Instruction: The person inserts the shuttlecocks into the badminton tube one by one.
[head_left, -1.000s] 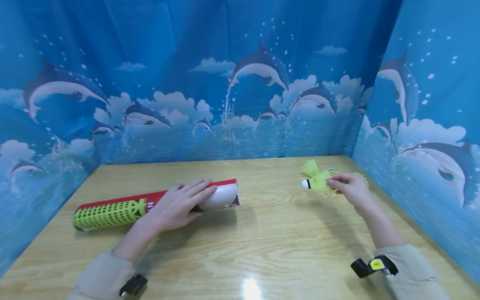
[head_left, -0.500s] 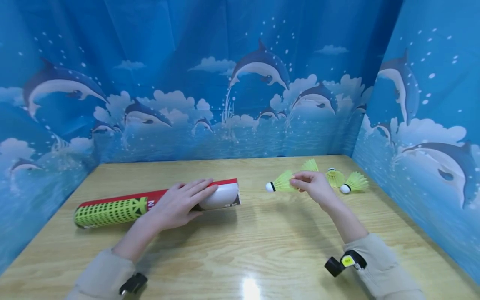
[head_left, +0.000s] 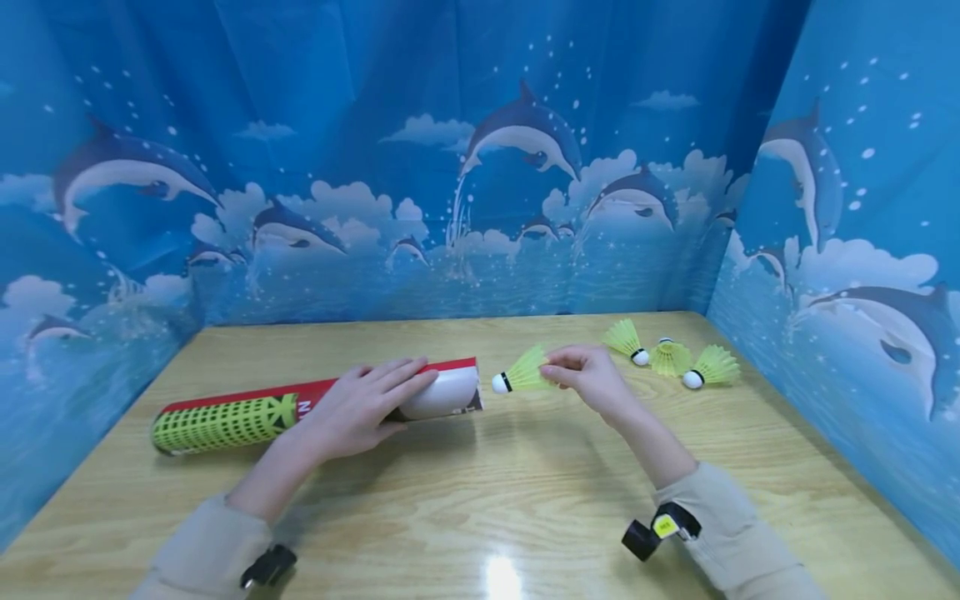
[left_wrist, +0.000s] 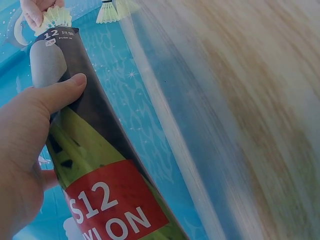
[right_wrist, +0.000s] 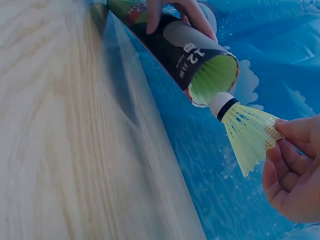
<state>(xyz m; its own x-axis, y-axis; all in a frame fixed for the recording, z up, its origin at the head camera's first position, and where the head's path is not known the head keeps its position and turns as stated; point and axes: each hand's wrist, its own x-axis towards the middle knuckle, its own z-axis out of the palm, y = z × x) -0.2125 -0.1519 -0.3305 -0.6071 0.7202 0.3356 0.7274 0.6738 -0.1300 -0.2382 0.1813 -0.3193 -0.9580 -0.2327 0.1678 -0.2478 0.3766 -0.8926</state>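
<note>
My left hand [head_left: 363, 410] grips a printed shuttlecock tube [head_left: 441, 393] near its right end, thumb on the near side and fingers over the top. The tube lies on its side, its open mouth facing right. In the right wrist view, green-yellow shows inside the tube [right_wrist: 212, 75]. My right hand [head_left: 588, 382] pinches a yellow shuttlecock [head_left: 527, 372] by the edge of its skirt. Its white cork with a black band points left, right at the tube's mouth. The left wrist view shows the thumb [left_wrist: 67, 95] pressed on the tube's dark section.
Three more yellow shuttlecocks lie at the back right of the wooden table [head_left: 480, 508]: one on the left [head_left: 624, 340], one in the middle [head_left: 670, 358] and one on the right [head_left: 711, 367]. A blue dolphin-print curtain [head_left: 375, 167] encloses the back and sides.
My right hand has carried the pinched shuttlecock leftward from the others to the tube's mouth. My left hand and the tube have stayed in place.
</note>
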